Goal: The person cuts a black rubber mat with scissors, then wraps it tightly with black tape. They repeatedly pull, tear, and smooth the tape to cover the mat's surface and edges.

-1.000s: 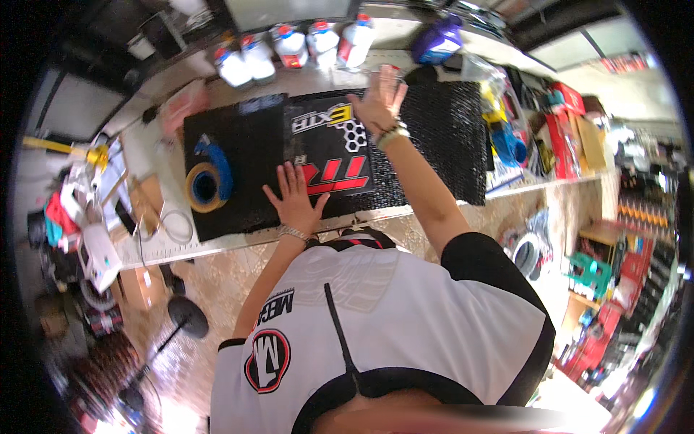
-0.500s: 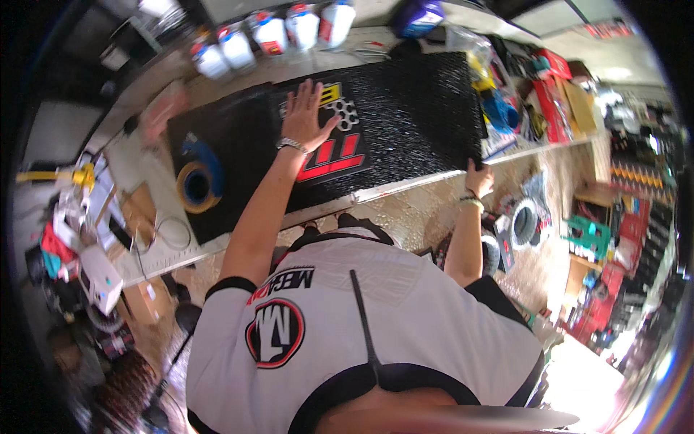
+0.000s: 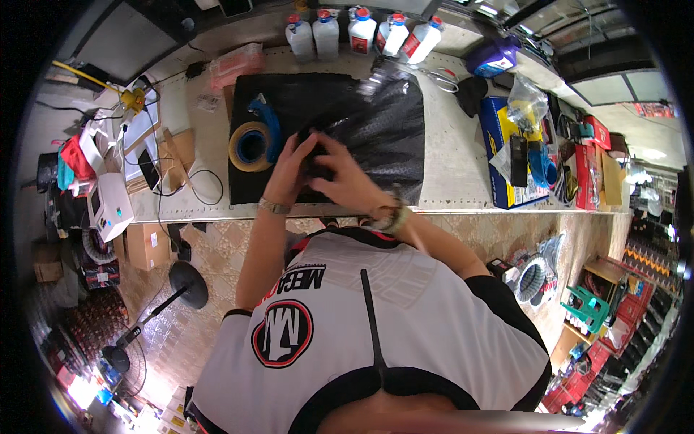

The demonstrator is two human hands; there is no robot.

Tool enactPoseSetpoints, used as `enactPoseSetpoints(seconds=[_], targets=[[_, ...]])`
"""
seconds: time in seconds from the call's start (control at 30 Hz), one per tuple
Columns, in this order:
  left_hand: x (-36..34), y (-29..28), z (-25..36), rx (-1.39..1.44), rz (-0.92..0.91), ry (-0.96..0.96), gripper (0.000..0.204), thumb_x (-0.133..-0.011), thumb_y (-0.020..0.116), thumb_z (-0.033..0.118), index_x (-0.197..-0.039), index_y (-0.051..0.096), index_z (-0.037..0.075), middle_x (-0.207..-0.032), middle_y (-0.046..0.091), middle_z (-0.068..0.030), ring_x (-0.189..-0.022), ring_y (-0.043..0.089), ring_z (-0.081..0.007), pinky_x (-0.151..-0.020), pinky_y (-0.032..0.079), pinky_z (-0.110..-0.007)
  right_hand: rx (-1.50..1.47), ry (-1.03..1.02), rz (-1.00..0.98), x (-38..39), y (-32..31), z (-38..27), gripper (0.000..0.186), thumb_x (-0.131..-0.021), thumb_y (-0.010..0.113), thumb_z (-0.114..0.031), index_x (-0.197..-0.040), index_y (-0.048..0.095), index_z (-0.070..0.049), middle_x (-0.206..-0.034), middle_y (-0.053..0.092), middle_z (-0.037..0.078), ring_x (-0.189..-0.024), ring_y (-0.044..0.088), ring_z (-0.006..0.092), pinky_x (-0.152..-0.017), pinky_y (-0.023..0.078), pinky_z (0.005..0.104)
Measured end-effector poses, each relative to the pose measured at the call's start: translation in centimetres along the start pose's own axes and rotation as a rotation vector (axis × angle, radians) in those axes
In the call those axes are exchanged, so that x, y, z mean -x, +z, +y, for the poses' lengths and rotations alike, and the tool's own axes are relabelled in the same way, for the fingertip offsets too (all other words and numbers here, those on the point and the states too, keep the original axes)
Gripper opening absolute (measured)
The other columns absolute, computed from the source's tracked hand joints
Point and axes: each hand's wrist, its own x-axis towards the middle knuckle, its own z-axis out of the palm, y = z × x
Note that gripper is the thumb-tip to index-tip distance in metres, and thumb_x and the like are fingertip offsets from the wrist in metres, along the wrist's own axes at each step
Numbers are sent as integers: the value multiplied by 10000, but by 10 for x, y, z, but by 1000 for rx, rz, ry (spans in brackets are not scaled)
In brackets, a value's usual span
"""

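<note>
My left hand (image 3: pixel 288 172) and my right hand (image 3: pixel 348 177) meet above the near part of a black sheet (image 3: pixel 390 137) on the bench. The fingers of both are curled toward each other around something dark; against the black sheet I cannot make out what it is. The sheet's right part looks shiny and wrinkled. Left of my left hand, a blue tape dispenser (image 3: pixel 273 134) lies on the sheet with a roll of yellowish tape (image 3: pixel 237 149) in it. A blurred, clear, crumpled piece (image 3: pixel 376 78) is at the sheet's far edge.
White jugs (image 3: pixel 362 32) with red and blue caps line the bench's back. To the right are scissors (image 3: pixel 442 79), a purple bottle (image 3: pixel 491 58) and a blue-yellow box (image 3: pixel 499 155). A phone (image 3: pixel 149 170), cables and cardboard lie at left. A fan (image 3: pixel 189 286) stands on the floor.
Both hands came off the wide black sheet, where they were apart, and now meet near the tape dispenser. The red, yellow and white print no longer shows, and the black area is shorter.
</note>
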Motion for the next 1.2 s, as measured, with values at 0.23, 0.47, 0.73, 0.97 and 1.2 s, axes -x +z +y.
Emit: enactPoseSetpoints(seconds=[0.23, 0.47, 0.73, 0.97, 1.2], targets=[[-25, -86, -75, -233, 359, 170, 229, -945, 567, 99, -1159, 599, 24, -954, 671, -77, -791, 652, -144, -616, 541, -276, 116, -48, -419, -20, 23, 34, 406, -803, 740, -305, -1133, 635, -93, -1554, 177, 232, -1454, 144, 390, -1146, 183, 529], [-4, -49, -78, -429, 633, 281, 366, -919, 642, 206, -1178, 482, 2, -950, 693, -131, -744, 682, -179, -606, 536, -288, 924, -62, 28, -49, -17, 85, 659, -869, 624, -416, -1400, 439, -71, -1543, 256, 182, -1443, 210, 339, -1151, 137, 567], [38, -29, -40, -732, 660, 712, 387, -859, 710, 180, -1145, 504, 21, -991, 650, -108, -792, 639, -205, -709, 511, -323, 1177, -47, 60, -73, 34, 93, 910, -823, 559, -625, -1436, 357, 16, -1547, 212, 212, -1448, 170, 356, -1113, 67, 663], [-17, -60, 10, -1465, 790, 461, 643, -814, 722, 205, -1324, 387, 2, -1061, 644, -183, -1019, 588, -352, -844, 481, -436, 865, -154, 134, -69, 63, 68, 852, -827, 583, -556, -1385, 395, 61, -1415, 337, 277, -1311, 328, 388, -1069, 259, 561], [11, -26, 37, -1204, 603, 840, 793, -888, 618, 110, -1506, 132, 14, -1392, 411, -260, -1236, 480, -392, -1011, 410, -431, 350, -93, 198, -74, 47, 85, 580, -906, 523, -336, -1347, 419, 27, -1252, 507, 219, -1175, 475, 359, -1002, 371, 467]])
